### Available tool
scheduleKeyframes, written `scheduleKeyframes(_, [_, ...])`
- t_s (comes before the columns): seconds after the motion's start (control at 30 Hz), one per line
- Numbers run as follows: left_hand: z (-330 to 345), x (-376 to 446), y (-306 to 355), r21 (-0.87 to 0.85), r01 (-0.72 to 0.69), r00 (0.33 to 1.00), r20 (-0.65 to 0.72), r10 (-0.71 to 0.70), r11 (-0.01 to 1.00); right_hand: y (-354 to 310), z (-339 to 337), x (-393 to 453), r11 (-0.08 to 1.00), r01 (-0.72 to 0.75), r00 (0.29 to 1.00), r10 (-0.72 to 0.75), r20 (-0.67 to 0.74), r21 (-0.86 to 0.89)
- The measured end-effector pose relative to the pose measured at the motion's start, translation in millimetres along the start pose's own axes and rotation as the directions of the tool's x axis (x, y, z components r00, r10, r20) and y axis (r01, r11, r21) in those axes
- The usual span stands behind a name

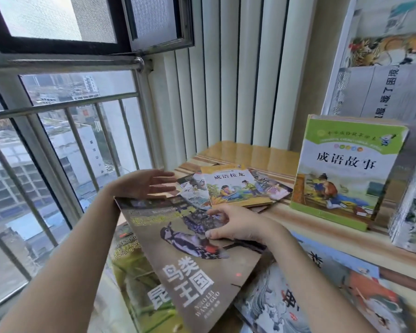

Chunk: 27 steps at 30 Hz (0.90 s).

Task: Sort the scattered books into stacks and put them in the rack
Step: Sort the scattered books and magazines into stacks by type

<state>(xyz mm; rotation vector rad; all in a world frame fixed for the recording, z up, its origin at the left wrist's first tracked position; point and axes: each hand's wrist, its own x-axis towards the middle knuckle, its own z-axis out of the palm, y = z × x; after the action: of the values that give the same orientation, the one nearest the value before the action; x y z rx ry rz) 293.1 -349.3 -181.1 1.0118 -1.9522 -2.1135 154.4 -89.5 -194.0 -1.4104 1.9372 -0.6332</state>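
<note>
Wooden surface [247,152] under a barred window [58,140], white ribbed wall panels [226,68] behind. Landmark: large brown bird book [190,260], lying tilted on top of the near pile. Right hand [235,223] resting on the bird book's far right part, fingers curled, thumb and fingertips touching the cover; real grip or just resting, cannot tell. Left hand [149,183] just beyond the bird book's far left corner, fingers straight and spread, holding nothing, wrist at the corner's edge. Green insect book [135,272] under the bird book, sticking out to its left. Blue-white illustrated book [286,296] to the bird book's right, partly under it. Beyond the bird book, fanned heap of small books, orange-topped idiom book [233,186] uppermost. Right of the heap and farther right of the bird book, green-bordered story book [346,169] standing upright, cover facing forward, front of a thick stack. White rack [341,80] behind and above that stack, more books inside it.
</note>
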Motion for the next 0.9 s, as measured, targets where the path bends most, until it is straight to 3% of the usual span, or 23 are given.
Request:
scheduleKeyframes(0.1, [8.9,-26.3,25.5,0.336,0.049,0.973,0.196,-0.121,0.941,-13.1,10.4,3.3,0.988,0.039,0.995,-0.053,-0.089,-0.152])
scheduleKeyframes(0.17, [23.7,-40.7,42.3,0.615,0.105,0.956,0.152,-0.249,0.782,-15.3,12.7,5.7,0.982,0.038,0.994,-0.055,-0.089,-0.183])
scheduleKeyframes(0.27, [40.6,-43.1,54.3,0.782,0.159,0.96,0.02,-0.278,0.602,-18.0,20.0,6.3,0.982,0.02,0.998,-0.032,-0.063,-0.189])
scheduleKeyframes(0.37, [68.3,-20.4,43.5,0.872,0.114,0.979,-0.18,0.096,0.475,-21.8,30.1,6.3,0.946,0.015,0.991,-0.057,-0.119,-0.325])
scheduleKeyframes(0.43, [95.3,-1.8,30.1,0.896,0.054,0.902,-0.233,0.363,0.441,-18.8,30.4,7.7,0.944,0.011,0.984,-0.07,-0.167,-0.329])
scheduleKeyframes(0.5, [123.2,14.7,16.3,0.841,0.017,0.876,-0.273,0.398,0.541,-9.7,22.2,9.3,0.974,-0.024,0.963,-0.038,-0.268,-0.227])
scheduleKeyframes(0.57, [146.7,31.4,1.5,0.751,0.059,0.895,-0.331,0.299,0.658,6.5,8.6,11.2,0.976,-0.115,0.891,0.018,-0.454,-0.186])
scheduleKeyframes(0.63, [164.6,44.9,-13.9,0.789,0.148,0.878,-0.383,0.288,0.596,26.6,-4.3,10.6,0.938,-0.263,0.797,0.078,-0.599,-0.227])
scheduleKeyframes(0.73, [177.3,53.9,-23.9,0.831,0.1,0.831,-0.372,0.414,0.547,55.2,-12.7,11.6,0.884,-0.44,0.74,0.256,-0.621,-0.16])
scheduleKeyframes(0.8, [174.2,58.0,-22.6,0.766,-0.004,0.842,-0.345,0.416,0.643,64.7,-10.2,15.9,0.855,-0.505,0.738,0.356,-0.574,-0.118])
scheduleKeyframes(0.9, [164.6,59.1,-23.3,0.573,-0.138,0.868,-0.323,0.377,0.808,65.0,-8.3,22.5,0.861,-0.499,0.724,0.355,-0.591,-0.094])
